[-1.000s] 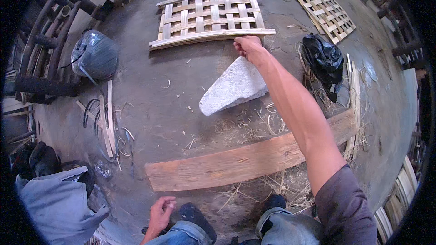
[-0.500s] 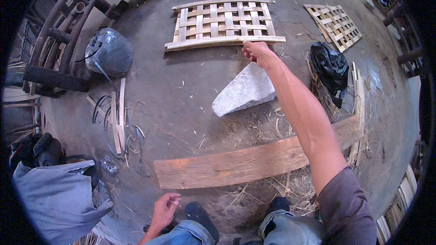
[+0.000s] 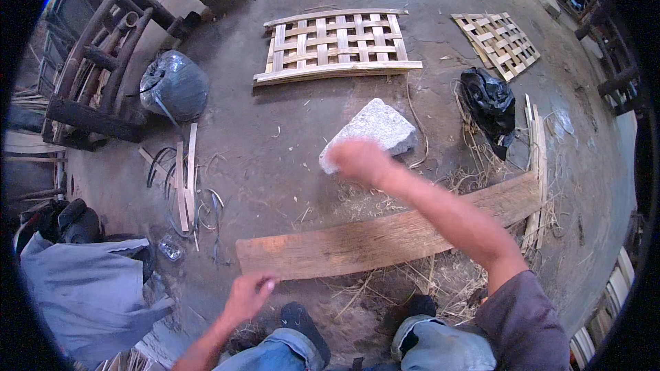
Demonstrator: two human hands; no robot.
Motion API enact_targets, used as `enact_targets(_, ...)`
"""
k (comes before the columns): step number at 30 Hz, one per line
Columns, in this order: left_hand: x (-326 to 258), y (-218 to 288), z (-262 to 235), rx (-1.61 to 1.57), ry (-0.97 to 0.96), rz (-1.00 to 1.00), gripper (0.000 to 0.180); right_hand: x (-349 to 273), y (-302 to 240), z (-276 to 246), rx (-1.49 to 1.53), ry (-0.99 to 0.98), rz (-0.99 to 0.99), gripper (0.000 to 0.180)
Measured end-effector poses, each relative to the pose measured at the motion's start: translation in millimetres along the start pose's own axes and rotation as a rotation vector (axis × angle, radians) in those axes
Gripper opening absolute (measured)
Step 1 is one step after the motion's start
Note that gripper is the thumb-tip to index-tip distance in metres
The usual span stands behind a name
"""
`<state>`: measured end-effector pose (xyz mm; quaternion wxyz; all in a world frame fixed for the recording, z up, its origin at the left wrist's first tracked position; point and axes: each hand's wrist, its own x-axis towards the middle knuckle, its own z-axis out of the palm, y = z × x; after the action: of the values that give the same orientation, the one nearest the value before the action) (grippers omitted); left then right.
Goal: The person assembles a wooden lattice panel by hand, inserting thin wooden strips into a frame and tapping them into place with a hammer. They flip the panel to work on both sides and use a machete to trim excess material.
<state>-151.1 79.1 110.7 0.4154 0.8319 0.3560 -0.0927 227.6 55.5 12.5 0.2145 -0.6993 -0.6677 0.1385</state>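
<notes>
dark grey sleeve (image 3: 526,319), rolled blue jeans (image 3: 447,348), perhaps dark socks (image 3: 302,326)

Wide head-worn fisheye view
I am watching from above the nearby faded blue denim trousers (image 3: 448,347), facing down and forward over the smooth grey floor (image 3: 254,185).

Rough pale stone (image 3: 381,125) and brown wooden plank (image 3: 357,246) lie apart.
The angular stone sits beyond the plank, which stretches flat, its right end slanting farther away.

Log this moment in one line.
right hand: blurred, over pale block; left hand: loosely open, by left end of plank; woven panel: beyond block, untouched
</notes>
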Motion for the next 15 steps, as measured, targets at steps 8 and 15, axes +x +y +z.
enact_targets(8, 121, 202, 106, -0.466, -0.854, 0.656, 0.045, -155, -237, 96, 0.401, -0.734, -0.841, 0.013)
enact_targets(15, 68, 275, 295, -1.098, -1.112, 0.447, 0.036, -218, -254, 85, 0.828, -0.779, -0.658, 0.012)
